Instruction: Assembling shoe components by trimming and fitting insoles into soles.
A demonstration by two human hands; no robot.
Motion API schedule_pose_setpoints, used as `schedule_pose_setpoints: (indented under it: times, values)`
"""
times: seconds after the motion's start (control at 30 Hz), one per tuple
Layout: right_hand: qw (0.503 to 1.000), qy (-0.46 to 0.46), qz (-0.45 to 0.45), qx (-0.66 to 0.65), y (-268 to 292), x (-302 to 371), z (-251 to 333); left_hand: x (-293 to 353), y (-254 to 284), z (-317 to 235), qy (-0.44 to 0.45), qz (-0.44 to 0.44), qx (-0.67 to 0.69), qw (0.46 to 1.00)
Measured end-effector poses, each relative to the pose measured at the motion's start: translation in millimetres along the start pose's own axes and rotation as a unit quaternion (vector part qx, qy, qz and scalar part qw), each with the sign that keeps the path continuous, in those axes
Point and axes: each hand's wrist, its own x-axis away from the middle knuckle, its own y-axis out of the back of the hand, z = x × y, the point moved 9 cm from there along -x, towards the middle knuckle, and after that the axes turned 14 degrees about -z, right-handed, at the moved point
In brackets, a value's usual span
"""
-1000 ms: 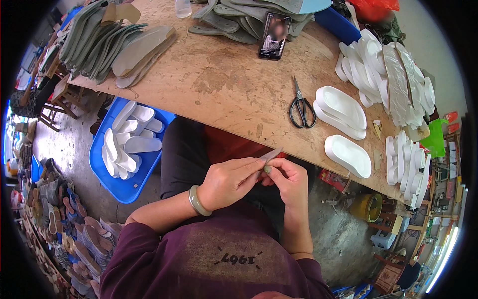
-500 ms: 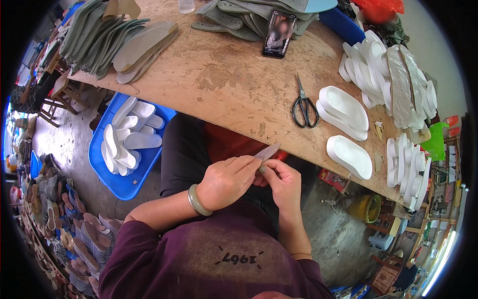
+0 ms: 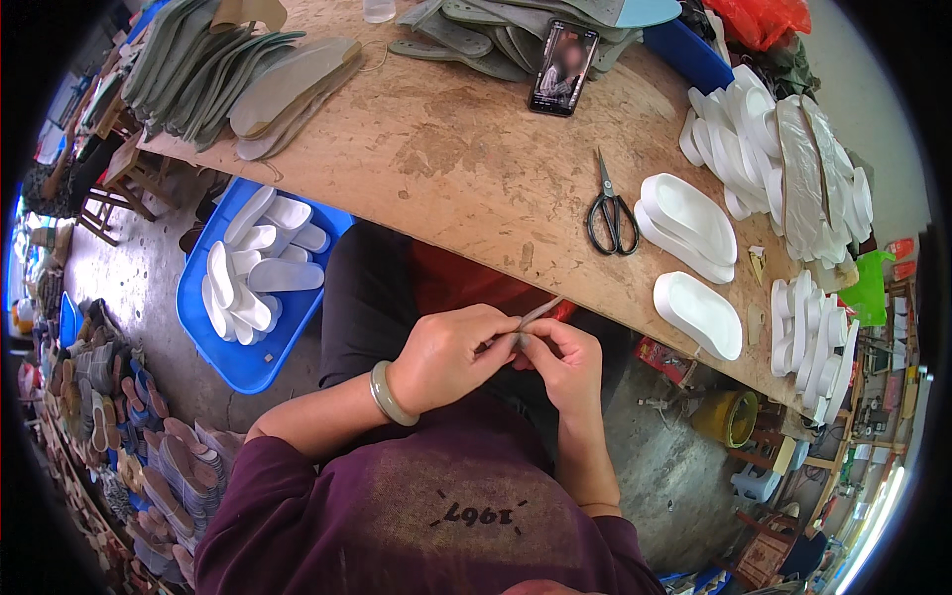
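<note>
Both of my hands meet over my lap, just off the table's front edge. My left hand (image 3: 444,357), a bangle on its wrist, is closed with thumb and fingers pinched. Facing it, my right hand (image 3: 563,362) pinches the same piece. Between the fingertips is a thin, flat grey-brown piece (image 3: 540,310), seen nearly edge-on, its narrow tip pointing toward the table. It looks like an insole, but most of it is hidden by my fingers. Black-handled scissors (image 3: 612,223) lie on the table beyond my right hand, beside white shoe soles (image 3: 697,314).
The wooden table (image 3: 446,188) holds stacked grey insoles (image 3: 188,79), a phone (image 3: 563,69) and piled white soles (image 3: 739,139). A blue basin (image 3: 253,377) of white soles stands at my left. A yellow bucket (image 3: 729,416) is on the floor at right.
The thin piece has turned from showing its flat face to nearly edge-on, and less of it sticks out. My left fingers have drawn back and curled. The view has shifted slightly.
</note>
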Motion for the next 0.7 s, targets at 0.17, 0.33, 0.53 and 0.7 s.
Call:
schedule_pose_setpoints:
  times: [0.17,0.33,0.53,0.7]
  values:
    - [0.985,0.123,-0.003,0.121,-4,4,14,2,-4,16,0.117,0.044,0.044,0.991]
    - [0.999,0.04,0.015,0.029,-3,0,2,8,-12,48,0.294,0.055,0.153,0.942]
    - [0.981,-0.031,0.063,-0.178,1,-1,4,-1,0,59,0.302,-0.041,0.263,0.915]
    - [0.977,0.048,0.058,-0.198,1,1,24,-10,17,27,0.259,-0.101,0.283,0.918]
